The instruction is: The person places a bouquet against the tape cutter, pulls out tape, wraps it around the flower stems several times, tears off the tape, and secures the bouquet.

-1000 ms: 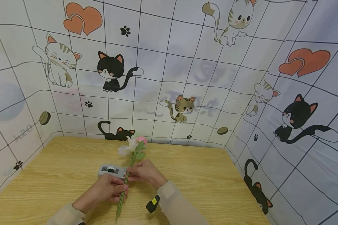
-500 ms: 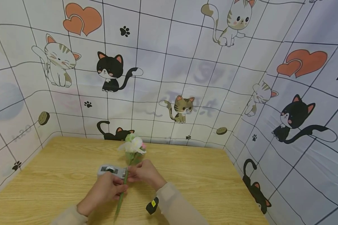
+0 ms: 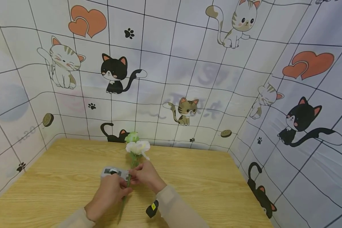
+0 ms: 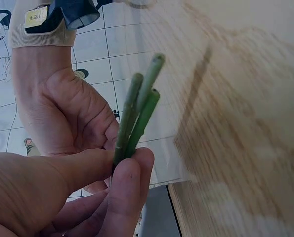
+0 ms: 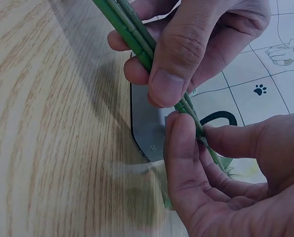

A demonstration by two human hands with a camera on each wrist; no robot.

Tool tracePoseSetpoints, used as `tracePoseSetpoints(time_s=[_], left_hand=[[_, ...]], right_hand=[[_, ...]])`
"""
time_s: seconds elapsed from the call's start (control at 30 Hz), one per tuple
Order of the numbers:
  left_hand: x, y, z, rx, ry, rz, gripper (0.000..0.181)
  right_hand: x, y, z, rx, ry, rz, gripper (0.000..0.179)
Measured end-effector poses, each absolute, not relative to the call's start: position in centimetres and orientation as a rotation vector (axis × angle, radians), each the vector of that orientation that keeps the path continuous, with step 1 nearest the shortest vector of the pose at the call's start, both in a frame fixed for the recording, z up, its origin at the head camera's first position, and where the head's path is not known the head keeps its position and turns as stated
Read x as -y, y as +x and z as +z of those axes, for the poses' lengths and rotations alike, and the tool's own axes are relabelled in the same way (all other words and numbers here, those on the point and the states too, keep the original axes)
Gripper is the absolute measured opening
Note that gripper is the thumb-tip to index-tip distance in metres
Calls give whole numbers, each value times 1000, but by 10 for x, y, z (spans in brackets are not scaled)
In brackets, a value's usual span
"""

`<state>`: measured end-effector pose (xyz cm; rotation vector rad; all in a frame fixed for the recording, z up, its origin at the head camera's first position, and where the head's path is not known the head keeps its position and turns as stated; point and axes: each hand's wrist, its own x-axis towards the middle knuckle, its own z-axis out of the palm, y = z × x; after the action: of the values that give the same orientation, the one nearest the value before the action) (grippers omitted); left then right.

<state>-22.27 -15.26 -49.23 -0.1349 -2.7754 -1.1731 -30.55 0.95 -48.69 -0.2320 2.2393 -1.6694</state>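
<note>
In the head view a small bunch of artificial flowers, a white bloom (image 3: 138, 147) with a pale green one (image 3: 132, 137) behind it, leans away from me over the table. My left hand (image 3: 109, 193) pinches the green stems (image 4: 137, 108) between thumb and fingers, their cut ends sticking out past its fingertips. Higher up, just below the leaves, my right hand (image 3: 148, 175) pinches the same stems, its fingertips close to the left thumb. A grey tape dispenser (image 3: 106, 172) lies behind the left hand, partly hidden by it; its front end is right at the stems.
The wood-grain table (image 3: 193, 183) runs back to a wall cloth (image 3: 156, 69) printed with cats, hearts and grid lines. A black strapped device (image 3: 152, 209) with a yellow label sits at the right sleeve.
The bunch has turned about its stems: the pink bloom has gone from sight, and the white and green blooms now face me. My left hand has rolled over the stems; the right has barely moved.
</note>
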Motion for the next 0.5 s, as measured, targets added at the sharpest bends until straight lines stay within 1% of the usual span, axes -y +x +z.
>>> tracePoseSetpoints(time_s=[0.2,0.5], left_hand=[[154,-223,-492,2784,-162,-1257,21],[161,-224,-494,2782,-161,-1524,14]], right_hand=[[-10,-308,-489,-2205,-195,-1675,14],[-11,-311,-493,-2117,-161,-1724,11]])
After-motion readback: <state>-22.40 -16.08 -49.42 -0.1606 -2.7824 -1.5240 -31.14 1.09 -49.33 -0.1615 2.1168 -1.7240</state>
